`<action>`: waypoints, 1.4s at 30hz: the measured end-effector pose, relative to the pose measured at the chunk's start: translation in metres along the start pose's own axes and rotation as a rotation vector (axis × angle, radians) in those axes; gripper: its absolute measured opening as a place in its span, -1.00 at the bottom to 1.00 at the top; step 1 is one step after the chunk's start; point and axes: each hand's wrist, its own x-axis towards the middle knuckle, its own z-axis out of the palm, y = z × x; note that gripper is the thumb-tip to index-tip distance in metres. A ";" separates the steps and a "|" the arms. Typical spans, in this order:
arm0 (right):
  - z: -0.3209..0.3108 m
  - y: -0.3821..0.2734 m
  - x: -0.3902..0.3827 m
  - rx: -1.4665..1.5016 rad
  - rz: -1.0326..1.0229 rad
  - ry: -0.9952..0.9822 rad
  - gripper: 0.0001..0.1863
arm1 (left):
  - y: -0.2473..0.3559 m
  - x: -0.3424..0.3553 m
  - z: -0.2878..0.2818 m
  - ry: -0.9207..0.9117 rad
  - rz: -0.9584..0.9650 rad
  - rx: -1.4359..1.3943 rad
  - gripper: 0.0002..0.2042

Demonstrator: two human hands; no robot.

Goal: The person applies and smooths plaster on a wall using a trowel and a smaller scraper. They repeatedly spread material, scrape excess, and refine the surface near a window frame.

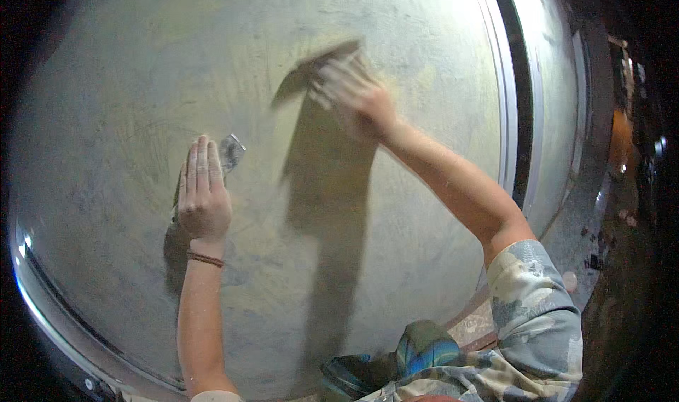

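Both my hands are raised against a broad, mottled grey-green wall. On the left, my left hand lies with its fingers straight and side by side, a dark reddish-brown band around the wrist. A putty knife's small metal blade sticks out past the index finger; the palm hides most of its handle. Higher up and to the right, my right hand is smeared by motion, its whitish fingers pointing up and left. A dark strip borders those fingers; whether it is a sheet or a shadow, I cannot tell.
A pale frame with a dark narrow gap runs down the right side. A shiny curved edge borders the wall at lower left. My patterned sleeve and a dark, blue-striped cloth show at the bottom. Dim, cluttered surroundings lie far right.
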 end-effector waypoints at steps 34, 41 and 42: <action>-0.033 -0.087 -0.037 0.251 -0.272 -0.160 -0.76 | 0.034 0.017 -0.018 0.076 -0.070 -0.016 -0.58; -0.018 -0.007 0.036 0.065 0.078 0.062 -0.55 | 0.033 0.020 -0.020 0.090 -0.076 -0.028 -0.59; -0.013 -0.016 0.038 0.028 0.108 0.084 -0.55 | 0.033 0.020 -0.020 0.099 -0.076 -0.029 -0.59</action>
